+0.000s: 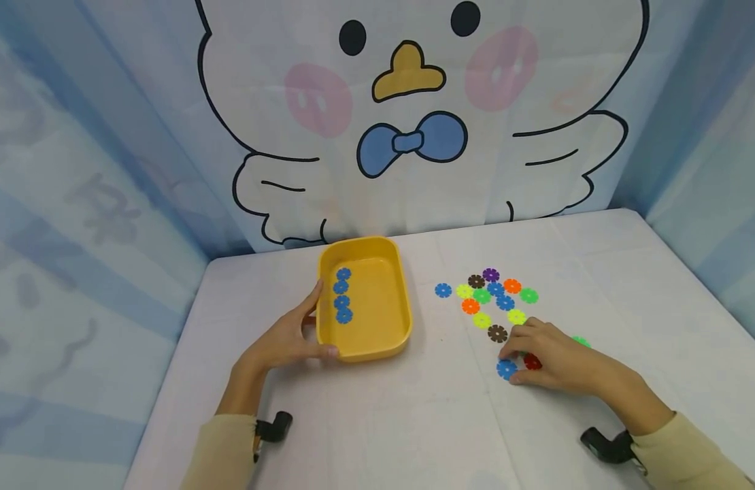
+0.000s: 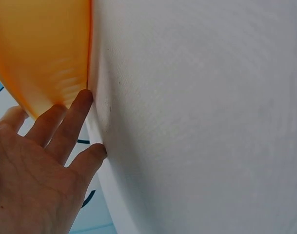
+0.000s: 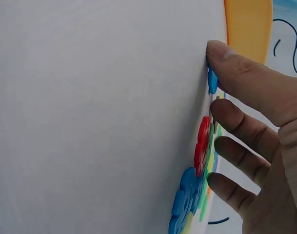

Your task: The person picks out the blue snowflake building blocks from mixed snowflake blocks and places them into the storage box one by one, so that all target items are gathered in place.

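Note:
My left hand [image 1: 288, 337] rests against the left side of the yellow tray [image 1: 377, 354], thumb by its near corner. In the left wrist view, its fairly straight fingers [image 2: 72, 124] touch the tray's outer wall. Inside the tray, several blue snowflake discs [image 1: 342, 301] form a column along the left side. At the right, my right hand [image 1: 555, 357] pinches a blue snowflake disc [image 1: 507, 369] by its edges between thumb and index finger, close over the table. Under that hand lies a red disc [image 1: 532, 361], also visible in the right wrist view.
Loose snowflake discs in several colours lie beyond my right hand, among them a purple disc [image 1: 490, 274], a brown disc [image 1: 497, 333] and an orange disc [image 1: 471, 306]. A white cloth covers the table [image 1: 402, 422]. Behind it hangs a printed curtain [image 1: 414, 197].

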### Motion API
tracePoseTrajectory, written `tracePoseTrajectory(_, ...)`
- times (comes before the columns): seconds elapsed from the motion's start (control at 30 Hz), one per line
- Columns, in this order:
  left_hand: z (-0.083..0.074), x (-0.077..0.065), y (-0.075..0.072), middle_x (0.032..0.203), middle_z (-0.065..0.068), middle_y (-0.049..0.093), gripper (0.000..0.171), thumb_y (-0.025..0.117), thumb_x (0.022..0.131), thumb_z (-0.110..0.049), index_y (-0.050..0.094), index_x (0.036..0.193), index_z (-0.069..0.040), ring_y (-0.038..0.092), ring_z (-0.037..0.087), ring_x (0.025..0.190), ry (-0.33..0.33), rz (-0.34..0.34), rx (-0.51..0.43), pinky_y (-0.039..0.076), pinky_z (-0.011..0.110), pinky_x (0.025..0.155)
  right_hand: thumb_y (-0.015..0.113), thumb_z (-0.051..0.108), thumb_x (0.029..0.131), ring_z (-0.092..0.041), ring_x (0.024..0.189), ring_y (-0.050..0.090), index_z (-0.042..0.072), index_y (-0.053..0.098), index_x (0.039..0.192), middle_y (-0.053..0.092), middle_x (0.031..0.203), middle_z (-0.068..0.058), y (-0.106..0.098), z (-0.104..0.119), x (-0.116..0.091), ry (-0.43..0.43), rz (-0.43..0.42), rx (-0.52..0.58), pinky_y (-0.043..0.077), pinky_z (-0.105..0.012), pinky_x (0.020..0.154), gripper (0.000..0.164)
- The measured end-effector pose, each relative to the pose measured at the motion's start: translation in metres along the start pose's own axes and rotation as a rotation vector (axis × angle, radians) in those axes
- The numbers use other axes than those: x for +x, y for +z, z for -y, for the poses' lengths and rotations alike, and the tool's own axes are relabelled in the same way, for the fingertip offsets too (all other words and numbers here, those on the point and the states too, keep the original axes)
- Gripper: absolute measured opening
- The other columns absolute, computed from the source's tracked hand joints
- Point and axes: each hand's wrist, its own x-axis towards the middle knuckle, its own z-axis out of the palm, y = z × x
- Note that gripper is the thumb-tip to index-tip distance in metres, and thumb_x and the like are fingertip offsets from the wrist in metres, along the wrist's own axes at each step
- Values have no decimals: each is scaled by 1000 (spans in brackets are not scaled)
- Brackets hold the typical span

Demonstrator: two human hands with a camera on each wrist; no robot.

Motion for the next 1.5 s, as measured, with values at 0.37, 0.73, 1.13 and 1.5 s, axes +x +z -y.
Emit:
tracePoseTrajectory(0.37,1,1,0,172,-2,18,127,91,74,-49,4,165,-38,48,29,138,2,4,-2,40,55,116,85,30,85,-8,101,53,34,70,103,62,103,23,4,7,0,-35,-40,-28,51,-39,86,24)
tracePoseTrajectory(0.73,5,1,-1,172,-2,18,126,90,73,-51,4,165,-39,48,30,139,3,1,-3,42,56,115,81,36,88,-7,98,56,29,76,112,65,106,19,4,10,-1,-80,-23,-77,56,-34,85,25)
tracePoseTrajectory(1.13,5,1,-1,172,-3,16,126,90,74,-48,4,165,-38,47,31,140,33,-2,-10,41,55,115,84,37,85,-7,99,55,28,75,109,65,105,19,2,14,0,-5,33,21,56,-30,85,27)
tracePoseTrajectory(1.5,3,0,-1,172,-3,18,126,91,74,-48,4,165,-39,48,29,138,17,-4,-7,41,55,116,84,28,86,-6,95,50,30,71,106,63,105,20,2,15,-3,-46,30,19,51,-25,78,24)
